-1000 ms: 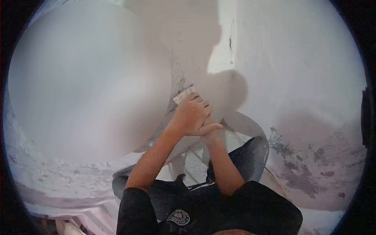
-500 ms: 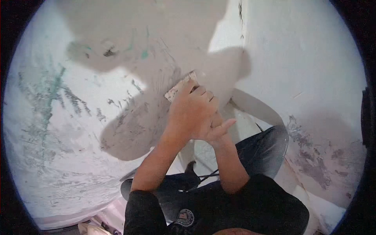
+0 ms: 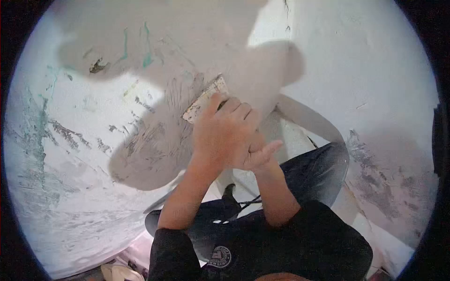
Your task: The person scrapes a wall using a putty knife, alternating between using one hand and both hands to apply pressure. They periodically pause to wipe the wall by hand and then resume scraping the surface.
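A putty knife with a wide, putty-smeared blade is pressed flat against the white wall, blade slanting up to the right. My left hand is wrapped over its handle, which is hidden under the fingers. My right hand lies just beneath the left, fingers curled against it with one finger sticking out to the right. Whether the right hand also grips the handle is hidden.
The wall shows grey scrape marks and green streaks at the left. A second wall face meets it at a cracked corner. My dark-trousered knee rises at the right. Pale rubble lies on the floor.
The blade has slid left and slightly up across the wall with both hands following. The view has shifted, and the blurred patch on the left wall from a second ago is gone.
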### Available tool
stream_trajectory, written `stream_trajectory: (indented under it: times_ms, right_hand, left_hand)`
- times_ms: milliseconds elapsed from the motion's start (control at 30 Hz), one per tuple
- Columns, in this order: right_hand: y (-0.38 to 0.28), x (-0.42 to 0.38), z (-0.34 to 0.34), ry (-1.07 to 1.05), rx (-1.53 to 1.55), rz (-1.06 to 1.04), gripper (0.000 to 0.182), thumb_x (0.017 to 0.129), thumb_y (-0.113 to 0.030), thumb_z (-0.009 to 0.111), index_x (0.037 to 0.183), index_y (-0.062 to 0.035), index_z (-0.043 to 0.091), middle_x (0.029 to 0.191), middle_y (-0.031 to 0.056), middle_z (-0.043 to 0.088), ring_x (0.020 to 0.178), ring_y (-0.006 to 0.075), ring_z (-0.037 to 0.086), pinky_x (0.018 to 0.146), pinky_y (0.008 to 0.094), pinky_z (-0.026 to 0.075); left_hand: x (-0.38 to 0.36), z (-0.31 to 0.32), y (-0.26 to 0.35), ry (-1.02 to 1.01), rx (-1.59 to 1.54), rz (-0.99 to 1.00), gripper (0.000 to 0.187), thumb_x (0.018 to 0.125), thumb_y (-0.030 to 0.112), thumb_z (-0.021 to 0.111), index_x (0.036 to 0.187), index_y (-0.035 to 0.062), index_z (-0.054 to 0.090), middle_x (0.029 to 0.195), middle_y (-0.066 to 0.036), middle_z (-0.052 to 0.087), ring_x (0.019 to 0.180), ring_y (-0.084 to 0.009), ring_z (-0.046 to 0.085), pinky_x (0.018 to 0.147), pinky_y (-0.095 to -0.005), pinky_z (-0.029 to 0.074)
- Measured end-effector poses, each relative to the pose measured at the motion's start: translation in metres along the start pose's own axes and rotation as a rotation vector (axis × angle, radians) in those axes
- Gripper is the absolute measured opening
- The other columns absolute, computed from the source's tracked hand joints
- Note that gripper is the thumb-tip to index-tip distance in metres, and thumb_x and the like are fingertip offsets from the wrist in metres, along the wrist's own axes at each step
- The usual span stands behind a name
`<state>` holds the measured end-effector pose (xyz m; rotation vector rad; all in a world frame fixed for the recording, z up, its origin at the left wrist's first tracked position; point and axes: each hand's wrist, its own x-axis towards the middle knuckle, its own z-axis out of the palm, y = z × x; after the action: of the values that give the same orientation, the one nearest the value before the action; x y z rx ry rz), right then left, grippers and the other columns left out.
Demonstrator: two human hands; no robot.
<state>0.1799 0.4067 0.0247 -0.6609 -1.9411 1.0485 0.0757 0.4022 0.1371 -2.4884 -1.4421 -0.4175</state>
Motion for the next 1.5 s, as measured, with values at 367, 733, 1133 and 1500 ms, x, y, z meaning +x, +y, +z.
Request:
stream_trajectory:
  times_ms: [367,733,1133,1500]
  right_hand:
    - [0.015,0.003,-0.003,0.060,-0.023,-0.075,0.064,0.093,-0.041,0.059,0.141,-0.0015,0.043,0.137,0.0190,0.051,0.126,0.0315,0.052,0.103,0.0422,0.044]
    - [0.017,-0.014,0.008,0.101,-0.031,-0.094,0.061,0.094,-0.038,0.058,0.140,-0.0010,0.043,0.136,0.0193,0.051,0.126,0.0332,0.051,0.104,0.0422,0.043]
    - [-0.021,0.013,-0.006,0.099,0.234,-0.033,0.051,0.098,-0.038,0.053,0.131,0.0005,0.053,0.133,0.0169,0.056,0.127,0.0272,0.051,0.106,0.0405,0.042]
    - [-0.021,0.022,-0.005,0.149,0.769,-0.021,0.051,0.099,-0.041,0.051,0.129,0.0004,0.055,0.129,0.0156,0.058,0.126,0.0259,0.052,0.104,0.0398,0.043]
  left_hand:
    - [0.015,-0.003,-0.002,0.022,0.018,-0.043,0.057,0.078,0.064,0.058,0.082,0.0084,0.070,0.074,-0.010,0.068,0.073,-0.0258,0.065,0.082,-0.0411,0.039]
    - [0.003,0.002,0.009,0.040,0.050,-0.055,0.057,0.079,0.064,0.055,0.085,0.0090,0.071,0.077,-0.009,0.069,0.075,-0.0248,0.065,0.081,-0.0421,0.038]
    - [0.012,-0.010,-0.001,0.026,0.006,-0.058,0.048,0.077,0.058,0.057,0.084,0.0118,0.070,0.079,-0.006,0.071,0.076,-0.0234,0.065,0.078,-0.0388,0.038]
    - [0.015,-0.008,0.001,0.048,0.023,-0.073,0.045,0.073,0.054,0.060,0.084,0.0111,0.071,0.075,-0.007,0.069,0.075,-0.0230,0.065,0.075,-0.0382,0.036]
